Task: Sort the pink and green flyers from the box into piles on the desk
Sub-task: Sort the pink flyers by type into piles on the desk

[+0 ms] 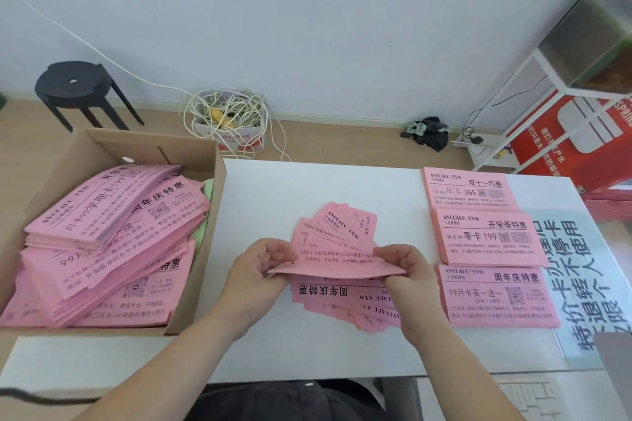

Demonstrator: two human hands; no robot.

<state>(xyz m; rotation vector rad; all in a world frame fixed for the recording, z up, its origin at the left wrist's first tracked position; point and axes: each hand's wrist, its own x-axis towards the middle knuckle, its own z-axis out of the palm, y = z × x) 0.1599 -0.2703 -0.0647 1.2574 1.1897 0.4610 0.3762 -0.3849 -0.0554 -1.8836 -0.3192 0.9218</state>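
A cardboard box [205, 249] at the left of the white desk [273, 198] holds heaps of pink flyers [102, 243], with a sliver of green flyer [208, 186] showing at its right wall. A loose fan of pink flyers [337, 236] lies at the desk's middle. Above it, a single pink flyer [338, 269] is held flat between both hands: my left hand [263, 267] pinches its left end, my right hand [407, 270] pinches its right end. Three neat pink piles [492, 239] lie in a column at the right.
A large pale printed sheet [581, 284] lies under the right edge of the piles. Beyond the desk stand a black stool [73, 85], a tangle of white cord in a box [227, 120], a white rack [547, 79] and red cartons [574, 137].
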